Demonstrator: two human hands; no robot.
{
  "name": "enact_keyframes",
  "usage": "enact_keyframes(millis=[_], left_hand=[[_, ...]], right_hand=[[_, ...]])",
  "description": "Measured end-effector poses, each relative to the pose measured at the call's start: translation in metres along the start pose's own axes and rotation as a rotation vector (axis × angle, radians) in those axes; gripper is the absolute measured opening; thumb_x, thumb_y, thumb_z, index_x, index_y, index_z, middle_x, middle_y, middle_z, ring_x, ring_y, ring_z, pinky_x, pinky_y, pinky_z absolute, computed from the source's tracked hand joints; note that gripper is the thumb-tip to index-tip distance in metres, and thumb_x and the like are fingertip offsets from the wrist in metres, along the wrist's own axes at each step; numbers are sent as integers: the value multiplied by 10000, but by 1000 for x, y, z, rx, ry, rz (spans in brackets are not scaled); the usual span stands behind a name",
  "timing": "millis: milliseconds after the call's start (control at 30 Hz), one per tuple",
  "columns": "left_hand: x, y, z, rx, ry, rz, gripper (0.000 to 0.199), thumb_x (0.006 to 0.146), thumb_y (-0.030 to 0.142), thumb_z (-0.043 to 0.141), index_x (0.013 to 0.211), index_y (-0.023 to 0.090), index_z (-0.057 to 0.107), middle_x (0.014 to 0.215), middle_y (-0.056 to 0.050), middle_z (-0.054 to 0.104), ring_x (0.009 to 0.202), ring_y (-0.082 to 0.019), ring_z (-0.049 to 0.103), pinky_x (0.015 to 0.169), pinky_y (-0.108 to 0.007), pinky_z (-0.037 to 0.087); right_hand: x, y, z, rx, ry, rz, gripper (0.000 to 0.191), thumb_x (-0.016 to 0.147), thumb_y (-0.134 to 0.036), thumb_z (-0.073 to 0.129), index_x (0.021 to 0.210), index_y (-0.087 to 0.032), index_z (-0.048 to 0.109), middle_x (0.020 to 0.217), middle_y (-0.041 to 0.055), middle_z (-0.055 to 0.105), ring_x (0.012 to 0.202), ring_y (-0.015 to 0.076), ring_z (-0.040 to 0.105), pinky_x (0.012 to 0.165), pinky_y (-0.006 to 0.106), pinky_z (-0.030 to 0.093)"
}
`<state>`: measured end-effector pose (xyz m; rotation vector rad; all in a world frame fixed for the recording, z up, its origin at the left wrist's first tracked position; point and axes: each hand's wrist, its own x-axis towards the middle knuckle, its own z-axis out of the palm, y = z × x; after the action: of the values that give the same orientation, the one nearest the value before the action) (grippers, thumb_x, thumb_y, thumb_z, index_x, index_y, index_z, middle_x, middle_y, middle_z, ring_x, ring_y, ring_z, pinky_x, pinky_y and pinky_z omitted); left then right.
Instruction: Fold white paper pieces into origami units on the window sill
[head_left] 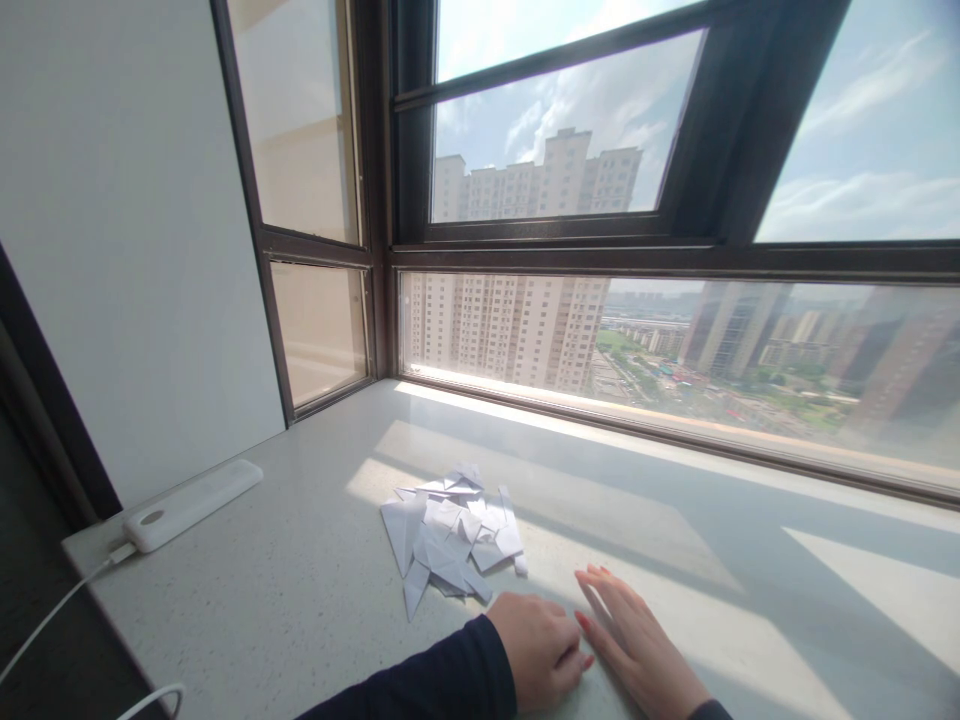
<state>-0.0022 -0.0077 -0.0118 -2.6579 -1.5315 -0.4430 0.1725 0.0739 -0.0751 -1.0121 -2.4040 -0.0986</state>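
Observation:
A loose pile of torn and folded white paper pieces (450,545) lies on the pale speckled sill. Just in front of it, at the bottom of the head view, is my left hand (536,645), its fingers curled in and pressed down near the surface. Whatever those fingers may hold is hidden beneath them. Close beside it on the right, my right hand (637,635) lies with its fingers stretched out, palm toward the sill. Its thumb tip is near the left hand's knuckles.
The stone sill (270,600) runs along a dark-framed window (547,255). At the left, a white power strip (195,505) with a white cable (60,610) sits against the wall panel (165,230). Bands of sunlight cross the sill.

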Motion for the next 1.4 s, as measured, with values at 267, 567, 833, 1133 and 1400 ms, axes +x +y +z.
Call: enact_keyframes(millis=[267, 567, 833, 1133, 1400], left_hand=[[1, 0, -2, -15, -23, -1, 254, 772, 375, 370, 650, 195, 502, 674, 28, 580, 580, -114, 526, 435, -223, 280], [1, 1, -5, -23, -43, -7, 260, 774, 371, 374, 647, 186, 504, 687, 12, 590, 592, -119, 533, 436, -222, 290], [1, 1, -3, -12, -22, -8, 257, 772, 368, 377, 647, 187, 509, 682, 12, 590, 586, -123, 534, 434, -221, 282], [1, 0, -4, -15, -43, 8, 258, 776, 370, 372, 658, 185, 508, 691, 13, 591, 589, -118, 533, 436, -217, 286], [0, 0, -3, -18, -40, -11, 264, 776, 379, 374, 660, 183, 508, 692, 10, 587, 602, -126, 544, 452, -213, 315]], right_hand=[[0, 0, 1, 17, 32, 7, 426, 766, -455, 408, 1061, -179, 542, 1120, 89, 546, 1069, 241, 462, 846, 369, 443], [1, -1, -2, 45, 28, 21, 426, 769, -456, 403, 1065, -182, 539, 1115, 88, 549, 1065, 244, 466, 842, 376, 443], [0, -2, -2, 54, 34, 23, 413, 767, -456, 410, 1055, -192, 544, 1111, 83, 552, 1062, 241, 468, 843, 369, 442], [1, -1, -1, 41, 34, 11, 428, 769, -467, 398, 1046, -180, 552, 1102, 90, 558, 1054, 246, 476, 836, 378, 448], [0, -2, -1, 55, 27, 19, 424, 761, -462, 414, 1060, -190, 540, 1113, 82, 550, 1064, 242, 466, 840, 377, 446]])
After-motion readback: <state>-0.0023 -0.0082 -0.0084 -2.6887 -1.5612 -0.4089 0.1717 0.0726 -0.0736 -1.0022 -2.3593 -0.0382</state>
